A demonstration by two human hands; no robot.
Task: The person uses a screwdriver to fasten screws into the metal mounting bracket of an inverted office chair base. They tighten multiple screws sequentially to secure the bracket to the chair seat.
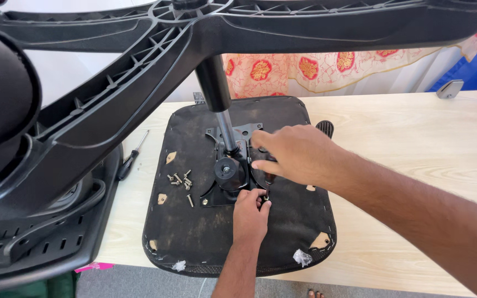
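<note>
Seat underside (282, 232): black fabric, rounded square, flat on the pale wood-grain table (415, 143).
Mechanism plate (233, 168): black metal, bolted at the seat's centre, gas cylinder (216, 94) rising into the ribbed plastic star base (139, 60).
Left hand (250, 216): fingertips pinched on a small bolt (265, 197), probably, at the plate's edge.
Right hand (291, 153): palm down, fingers curled around a dark tool handle.
Loose screws (180, 180): about seven, silvery.
Screwdriver (131, 159): one, left of the seat.
</note>
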